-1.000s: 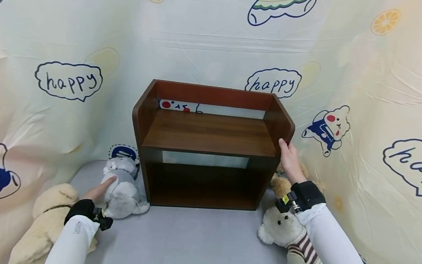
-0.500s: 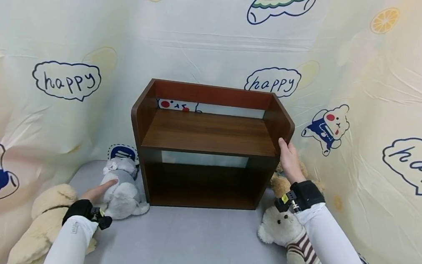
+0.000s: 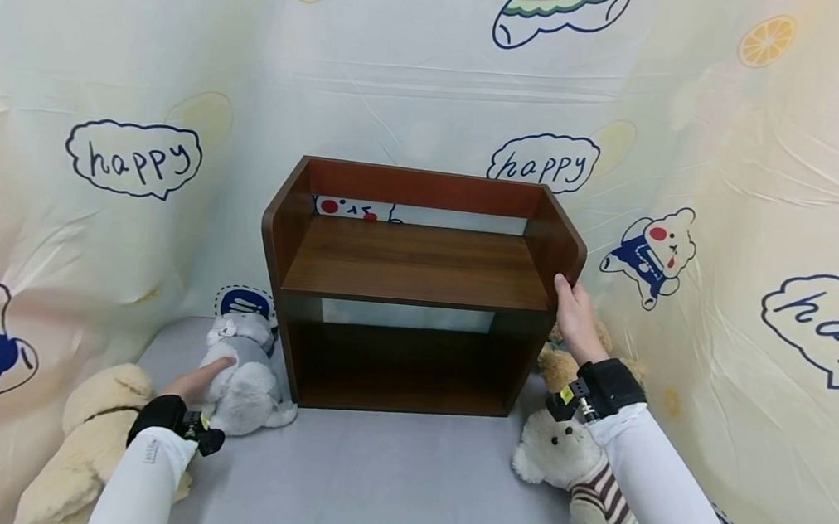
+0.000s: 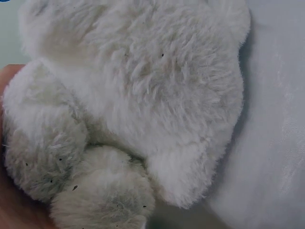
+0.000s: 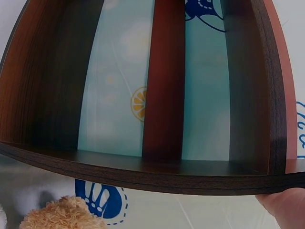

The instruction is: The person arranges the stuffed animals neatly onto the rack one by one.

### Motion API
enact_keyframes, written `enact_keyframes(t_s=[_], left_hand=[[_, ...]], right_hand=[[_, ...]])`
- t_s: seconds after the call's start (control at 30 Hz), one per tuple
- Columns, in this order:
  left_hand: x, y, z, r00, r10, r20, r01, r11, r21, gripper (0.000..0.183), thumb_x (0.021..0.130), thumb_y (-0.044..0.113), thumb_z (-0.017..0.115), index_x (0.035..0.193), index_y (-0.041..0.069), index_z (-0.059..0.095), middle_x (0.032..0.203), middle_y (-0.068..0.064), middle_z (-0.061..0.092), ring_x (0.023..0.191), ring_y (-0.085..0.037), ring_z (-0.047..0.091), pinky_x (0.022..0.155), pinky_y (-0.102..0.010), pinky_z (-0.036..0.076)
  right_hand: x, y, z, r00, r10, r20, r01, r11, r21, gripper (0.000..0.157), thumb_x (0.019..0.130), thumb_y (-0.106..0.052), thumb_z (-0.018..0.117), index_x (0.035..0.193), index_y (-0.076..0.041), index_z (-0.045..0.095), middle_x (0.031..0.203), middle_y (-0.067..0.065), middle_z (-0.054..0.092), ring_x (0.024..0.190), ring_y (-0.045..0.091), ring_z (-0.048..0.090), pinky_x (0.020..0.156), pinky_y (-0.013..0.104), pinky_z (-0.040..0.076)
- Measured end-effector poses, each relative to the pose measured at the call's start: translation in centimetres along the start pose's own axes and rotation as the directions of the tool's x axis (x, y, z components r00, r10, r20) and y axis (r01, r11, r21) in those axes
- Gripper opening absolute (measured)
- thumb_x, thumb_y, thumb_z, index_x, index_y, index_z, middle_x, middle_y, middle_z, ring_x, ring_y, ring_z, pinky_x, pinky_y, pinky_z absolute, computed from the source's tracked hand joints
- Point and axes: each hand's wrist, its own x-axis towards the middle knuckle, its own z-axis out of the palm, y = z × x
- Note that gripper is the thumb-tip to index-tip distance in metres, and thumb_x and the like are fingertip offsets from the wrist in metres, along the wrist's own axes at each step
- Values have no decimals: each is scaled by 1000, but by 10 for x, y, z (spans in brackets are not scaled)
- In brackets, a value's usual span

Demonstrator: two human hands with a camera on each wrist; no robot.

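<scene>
**Left hand on gray plush, right hand on shelf side**

Wooden shelf unit [image 3: 419, 266] stands upright at the rear middle of the gray table [image 3: 385, 484], front toward the person, both tiers bare. Backdrop [image 3: 390, 85] is right behind it and shows through the back gaps.

Gray plush [image 3: 246, 397] is at the shelf's left, on the table. Its foot is at the lower front corner; touching or just short, can't tell.

Left hand [image 3: 201, 380]: comes in from the plush's outer side, one digit laid along the near flank. Wrist view has the palm side curving round the fur at the frame edge. Reads as a moderate-width hold on the soft body; remaining fingers are hidden. My guess on why: soft toy tips easily, so a side hold keeps it steady.

Right hand [image 3: 576, 319]: up against the outer face of the right side panel, one fingertip at the front edge. Gap between fingers and thumb doesn't show, so grip or plain press, can't tell. Likely reason: bracing the unit against shifting.

Others sit off to the sides, probably to leave the shelf front accessible: beige plush [image 3: 92, 446] left, striped-sweater bear [image 3: 567, 454] right, tan plush [image 3: 558, 370] partly behind the right hand.
</scene>
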Motion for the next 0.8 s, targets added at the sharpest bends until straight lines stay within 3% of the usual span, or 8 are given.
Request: enact_keyframes(t_s=[0.2,0.43,0.67,0.8], left_hand=[[-1,0,4,998,-6,-66,7,1000,7,124,72,78,37,133,-17,-14,138,-39,-13,129,-50,-8,107,-55,3],[2,-3,5,998,-19,-60,17,999,-44,130,67,81,41,134,-15,-16,139,-38,-14,129,-50,-8,106,-56,4],[6,-5,8,987,-32,-160,28,999,-28,135,62,83,44,135,-16,-10,140,-39,-6,130,-50,0,107,-54,10],[5,-7,11,985,-14,-172,4,998,-58,134,62,82,46,136,-14,-10,141,-38,-5,130,-49,1,107,-54,11]], right_hand=[[1,2,0,1000,13,0,-13,1000,-2,59,100,-39,25,141,2,22,141,23,31,123,32,33,105,48,25],[1,2,-1,1000,13,-3,-13,1000,-18,59,100,-39,25,142,3,21,141,23,31,125,33,32,105,48,25],[-1,1,-1,1000,16,-1,-16,1000,-26,60,99,-41,24,141,1,23,139,23,33,119,33,35,103,48,26],[-1,1,-1,1000,12,0,-12,999,-31,60,99,-41,24,141,1,25,139,23,34,118,34,36,102,49,27]])
